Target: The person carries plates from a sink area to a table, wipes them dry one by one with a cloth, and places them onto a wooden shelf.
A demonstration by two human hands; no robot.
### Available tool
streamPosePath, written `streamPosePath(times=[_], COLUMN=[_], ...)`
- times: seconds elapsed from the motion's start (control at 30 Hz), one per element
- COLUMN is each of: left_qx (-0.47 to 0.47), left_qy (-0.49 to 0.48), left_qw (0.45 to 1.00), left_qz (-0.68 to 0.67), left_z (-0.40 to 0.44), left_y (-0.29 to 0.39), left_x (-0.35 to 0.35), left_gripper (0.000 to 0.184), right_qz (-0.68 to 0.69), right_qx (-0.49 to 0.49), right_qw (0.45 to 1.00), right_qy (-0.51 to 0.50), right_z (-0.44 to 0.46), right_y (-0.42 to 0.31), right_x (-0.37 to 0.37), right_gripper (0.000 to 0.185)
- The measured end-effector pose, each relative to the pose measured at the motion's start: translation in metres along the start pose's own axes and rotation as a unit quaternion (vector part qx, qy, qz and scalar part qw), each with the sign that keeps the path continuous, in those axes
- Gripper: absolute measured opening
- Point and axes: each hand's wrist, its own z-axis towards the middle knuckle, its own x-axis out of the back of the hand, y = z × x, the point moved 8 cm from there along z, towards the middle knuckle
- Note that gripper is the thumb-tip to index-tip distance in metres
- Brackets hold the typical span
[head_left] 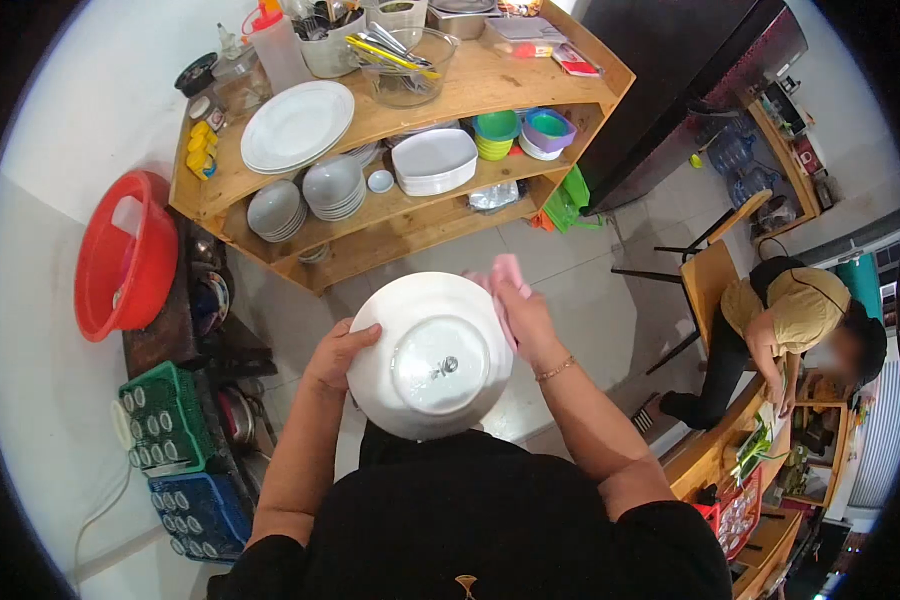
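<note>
Where the lower centre of the frame brightens, a round white plate (431, 356) shows its glossy underside, with a raised foot ring and a small dark stamp. At its left rim, the left hand (337, 358) pinches the edge, thumb on the underside. To the right, the right hand (526, 322) grips a soft, crumpled pink cloth (507, 287) against the rim, fingers closed around it.
</note>
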Motion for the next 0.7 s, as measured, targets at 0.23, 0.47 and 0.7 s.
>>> streamPosePath(times=[0.23,0.47,0.7], left_qx=[-0.048,-0.092,-0.068], left_qy=[0.072,0.095,0.087], left_qw=[0.994,0.989,0.989], left_qz=[-0.061,-0.061,-0.094], left_z=[0.007,0.012,0.009], left_y=[-0.009,-0.01,-0.013], left_x=[-0.009,0.018,-0.01], left_gripper=[0.04,0.035,0.029], right_qz=[-0.352,-0.554,-0.605], right_qx=[0.256,0.379,0.333], right_qw=[0.898,0.714,0.714], right_qy=[-0.066,-0.199,-0.112], right_z=[-0.024,-0.074,-0.049], right_y=[-0.033,0.021,0.014], right_x=[-0.042,-0.091,-0.081], right_gripper=[0.046,0.063,0.059])
